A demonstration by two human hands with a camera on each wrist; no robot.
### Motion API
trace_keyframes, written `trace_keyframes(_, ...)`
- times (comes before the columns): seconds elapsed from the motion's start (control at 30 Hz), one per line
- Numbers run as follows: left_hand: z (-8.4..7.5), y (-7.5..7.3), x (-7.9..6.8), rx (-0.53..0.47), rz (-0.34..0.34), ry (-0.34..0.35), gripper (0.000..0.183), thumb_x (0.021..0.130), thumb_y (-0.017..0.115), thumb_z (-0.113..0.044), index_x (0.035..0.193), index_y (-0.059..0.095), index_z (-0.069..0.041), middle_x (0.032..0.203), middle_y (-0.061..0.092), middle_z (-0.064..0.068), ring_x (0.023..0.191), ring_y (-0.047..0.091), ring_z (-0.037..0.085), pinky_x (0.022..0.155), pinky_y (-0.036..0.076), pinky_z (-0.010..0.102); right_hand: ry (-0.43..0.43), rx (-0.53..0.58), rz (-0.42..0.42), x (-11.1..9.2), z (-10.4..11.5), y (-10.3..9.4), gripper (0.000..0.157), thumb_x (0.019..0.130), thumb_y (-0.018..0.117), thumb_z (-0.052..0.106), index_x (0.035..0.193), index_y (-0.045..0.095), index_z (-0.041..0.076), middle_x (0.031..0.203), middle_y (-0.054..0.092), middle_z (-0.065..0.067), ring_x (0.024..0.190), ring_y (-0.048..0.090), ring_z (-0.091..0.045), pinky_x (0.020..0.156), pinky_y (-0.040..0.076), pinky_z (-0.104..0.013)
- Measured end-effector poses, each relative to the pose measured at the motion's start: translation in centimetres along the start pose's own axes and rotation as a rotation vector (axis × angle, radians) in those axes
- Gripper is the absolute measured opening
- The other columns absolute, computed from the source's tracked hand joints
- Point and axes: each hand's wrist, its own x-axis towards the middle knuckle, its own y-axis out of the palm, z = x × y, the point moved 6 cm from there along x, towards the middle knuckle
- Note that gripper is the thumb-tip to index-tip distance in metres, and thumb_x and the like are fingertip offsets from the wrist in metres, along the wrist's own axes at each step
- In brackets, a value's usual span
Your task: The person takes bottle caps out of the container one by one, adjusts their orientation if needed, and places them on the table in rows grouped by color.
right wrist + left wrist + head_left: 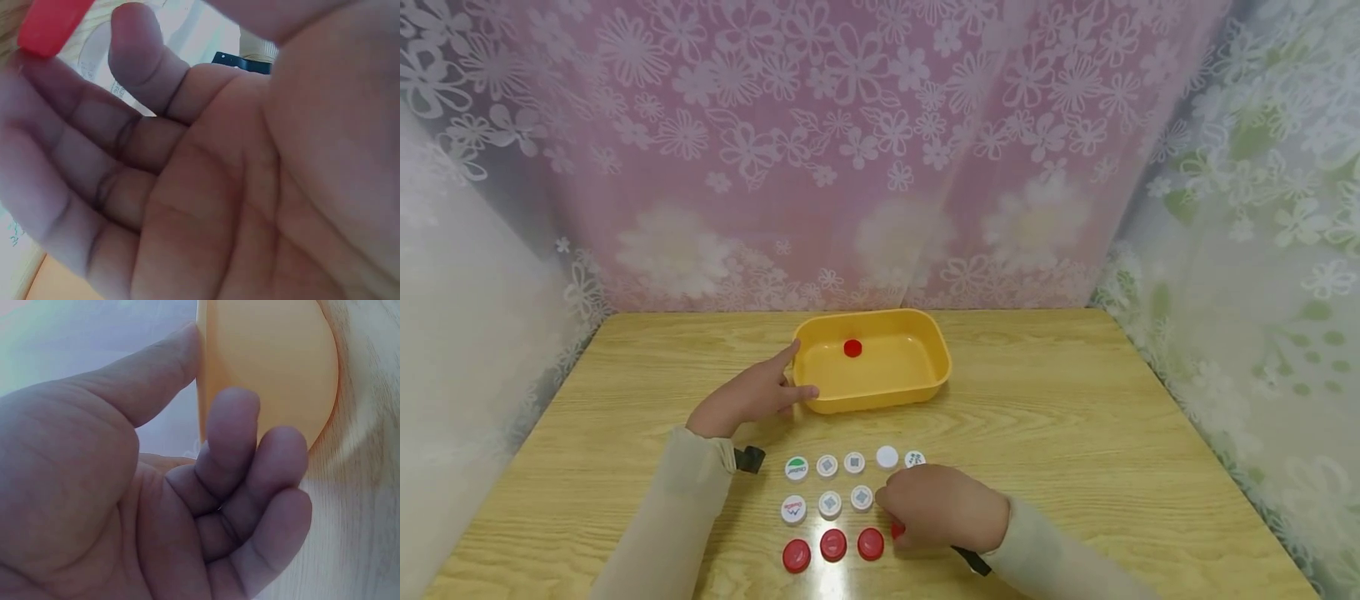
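A yellow plastic basin [880, 402] stands toward the back of the table. Its left end is touched by my left hand [752, 393], with the thumb and index finger stretched over the rim and the other fingers folded in the left wrist view. One red bottle cap [852, 348] lies inside. In front are rows of caps: white caps with printed tops, such as a green-marked one [796, 468], and red ones [833, 544] nearest me. At their right end my right hand [943, 510] pinches a red cap [53, 25] at its fingertips, mostly covered from above.
The wooden table [1075, 417] runs to a pink flowered curtain [775, 167] at the back. Pale curtains hang at both sides. A plain white cap [887, 457] and a patterned white cap [914, 459] sit just beyond the right hand.
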Motion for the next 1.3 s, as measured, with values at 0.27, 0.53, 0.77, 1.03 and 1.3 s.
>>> trace_keyframes(0.27, 0.0, 0.1, 0.0, -0.014, 0.002, 0.006, 0.103, 0.098, 0.069, -0.047, 0.168, -0.001, -0.019, 0.08, 0.067, 0.016, 0.069, 0.059, 0.028, 0.072, 0.045, 0.036, 0.017, 0.001, 0.014, -0.2, 0.0, -0.3, 0.037, 0.081, 0.085, 0.032, 0.072, 0.051, 0.023, 0.064, 0.046, 0.011, 0.058, 0.044, -0.008, 0.056, 0.039, -0.024)
trace_keyframes(0.53, -0.1, -0.1, 0.1, -0.02, 0.003, 0.005, 0.103, 0.098, 0.07, -0.046, 0.168, -0.001, -0.02, 0.081, 0.067, 0.016, 0.07, 0.059, 0.027, 0.071, 0.045, 0.036, 0.03, 0.053, -0.01, -1.0, -1.2, -1.6, 0.03, 0.085, 0.083, 0.028, 0.071, 0.057, 0.025, 0.064, 0.048, 0.013, 0.06, 0.043, -0.008, 0.057, 0.038, -0.025)
trace_keyframes(0.77, -0.1, 0.0, 0.1, -0.019, 0.003, -0.002, 0.103, 0.098, 0.069, -0.047, 0.168, -0.001, -0.02, 0.082, 0.067, 0.015, 0.071, 0.059, 0.027, 0.074, 0.045, 0.037, -0.171, 0.02, 0.004, -0.8, 0.2, -1.5, 0.019, 0.088, 0.08, 0.025, 0.077, 0.065, 0.028, 0.068, 0.048, 0.018, 0.062, 0.043, -0.004, 0.058, 0.038, -0.019)
trace_keyframes(1.03, 0.2, 0.1, 0.2, -0.026, -0.01, 0.002, 0.103, 0.097, 0.07, -0.048, 0.168, 0.0, -0.021, 0.084, 0.068, 0.016, 0.073, 0.062, 0.028, 0.079, 0.045, 0.038, -0.251, 0.028, 0.013, -0.1, 1.2, -0.8, 0.017, 0.091, 0.078, 0.024, 0.082, 0.063, 0.026, 0.065, 0.043, 0.015, 0.061, 0.041, -0.003, 0.057, 0.034, -0.018)
trace_keyframes(1.3, 0.4, -0.2, 0.2, -0.01, -0.01, 0.01, 0.103, 0.097, 0.07, -0.049, 0.168, 0.001, -0.021, 0.084, 0.068, 0.015, 0.072, 0.061, 0.027, 0.07, 0.045, 0.036, -0.274, 0.041, 0.01, 0.4, 1.0, -0.8, 0.02, 0.093, 0.076, 0.028, 0.08, 0.062, 0.027, 0.065, 0.043, 0.016, 0.061, 0.04, -0.001, 0.057, 0.033, -0.018)
